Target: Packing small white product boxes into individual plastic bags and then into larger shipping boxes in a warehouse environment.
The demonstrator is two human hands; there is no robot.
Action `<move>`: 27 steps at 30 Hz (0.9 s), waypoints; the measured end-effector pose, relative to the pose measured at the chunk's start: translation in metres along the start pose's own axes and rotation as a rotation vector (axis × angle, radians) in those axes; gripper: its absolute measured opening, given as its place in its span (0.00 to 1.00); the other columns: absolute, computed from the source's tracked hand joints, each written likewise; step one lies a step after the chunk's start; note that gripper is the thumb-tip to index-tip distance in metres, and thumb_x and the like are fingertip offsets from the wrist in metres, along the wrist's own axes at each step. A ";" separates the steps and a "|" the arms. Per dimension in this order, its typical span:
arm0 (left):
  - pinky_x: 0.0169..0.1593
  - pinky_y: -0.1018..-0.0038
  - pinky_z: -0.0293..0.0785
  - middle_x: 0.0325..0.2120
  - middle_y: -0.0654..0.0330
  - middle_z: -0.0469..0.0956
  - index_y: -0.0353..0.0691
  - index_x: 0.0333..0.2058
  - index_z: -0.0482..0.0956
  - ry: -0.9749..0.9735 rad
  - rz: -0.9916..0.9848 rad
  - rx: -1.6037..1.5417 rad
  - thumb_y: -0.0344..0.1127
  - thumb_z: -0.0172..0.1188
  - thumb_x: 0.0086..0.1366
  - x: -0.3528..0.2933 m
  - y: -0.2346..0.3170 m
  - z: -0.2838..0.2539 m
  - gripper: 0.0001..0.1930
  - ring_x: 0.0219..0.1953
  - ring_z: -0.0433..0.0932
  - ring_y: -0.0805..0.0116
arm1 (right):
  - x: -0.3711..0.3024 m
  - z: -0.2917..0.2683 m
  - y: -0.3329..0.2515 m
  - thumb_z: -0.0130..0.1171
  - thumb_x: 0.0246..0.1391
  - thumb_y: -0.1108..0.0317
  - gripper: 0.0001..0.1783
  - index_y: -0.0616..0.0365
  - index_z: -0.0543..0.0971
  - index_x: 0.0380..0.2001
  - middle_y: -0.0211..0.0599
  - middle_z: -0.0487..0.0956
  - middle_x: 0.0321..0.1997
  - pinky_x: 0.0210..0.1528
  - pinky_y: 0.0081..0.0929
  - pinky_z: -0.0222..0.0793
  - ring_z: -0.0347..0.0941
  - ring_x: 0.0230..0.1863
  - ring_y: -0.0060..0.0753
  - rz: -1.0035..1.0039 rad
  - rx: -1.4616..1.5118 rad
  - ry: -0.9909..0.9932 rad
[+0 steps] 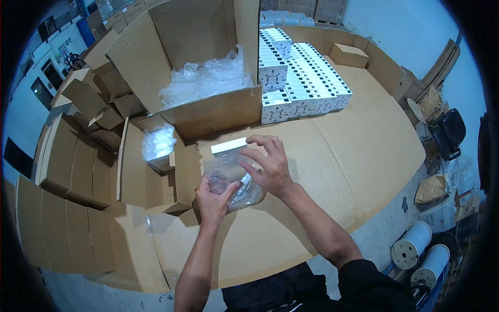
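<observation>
Your left hand [212, 202] clamps the near left part of a clear plastic bag [222, 170] between thumb and fingers, over the middle of the cardboard-covered table [338, 161], left of its centre. Your right hand [270, 165] bends its fingers over the right end of a white box [228, 147], with the thumb lower, against the bag; you cannot tell whether those fingers grip the box or only touch it. The box is at the bag's far side, and whether any of it is inside is unclear. Just left of your left hand stands a small open carton [186, 179], with a plastic-wrapped box [159, 143] at its far end. Beyond it, a large open carton [221, 115] holds a heap of clear plastic [208, 78]. To its right, rows of white boxes [317, 78] are stacked toward the table's far edge, and a closed brown carton [349, 56] sits near the far right corner. Brown cartons [62, 229] line the left edge.
</observation>
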State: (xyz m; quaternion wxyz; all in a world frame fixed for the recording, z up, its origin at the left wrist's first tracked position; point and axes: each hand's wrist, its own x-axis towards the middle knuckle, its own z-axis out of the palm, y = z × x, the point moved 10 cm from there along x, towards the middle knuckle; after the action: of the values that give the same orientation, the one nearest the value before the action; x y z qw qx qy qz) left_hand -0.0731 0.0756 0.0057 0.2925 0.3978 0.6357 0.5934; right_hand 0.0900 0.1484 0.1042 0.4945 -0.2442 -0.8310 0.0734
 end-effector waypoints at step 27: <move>0.41 0.69 0.79 0.33 0.56 0.85 0.37 0.41 0.79 0.043 -0.081 0.099 0.40 0.80 0.50 0.005 -0.020 -0.007 0.24 0.35 0.83 0.68 | -0.001 0.014 -0.031 0.67 0.42 0.74 0.10 0.59 0.81 0.32 0.34 0.76 0.36 0.44 0.36 0.68 0.72 0.40 0.36 -0.251 -0.014 -0.066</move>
State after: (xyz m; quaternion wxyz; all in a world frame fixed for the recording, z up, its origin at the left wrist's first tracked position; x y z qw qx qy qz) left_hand -0.0845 0.0765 -0.0126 0.2823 0.3731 0.6859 0.5574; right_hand 0.0679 0.1229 0.1080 0.4702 -0.1393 -0.8714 0.0132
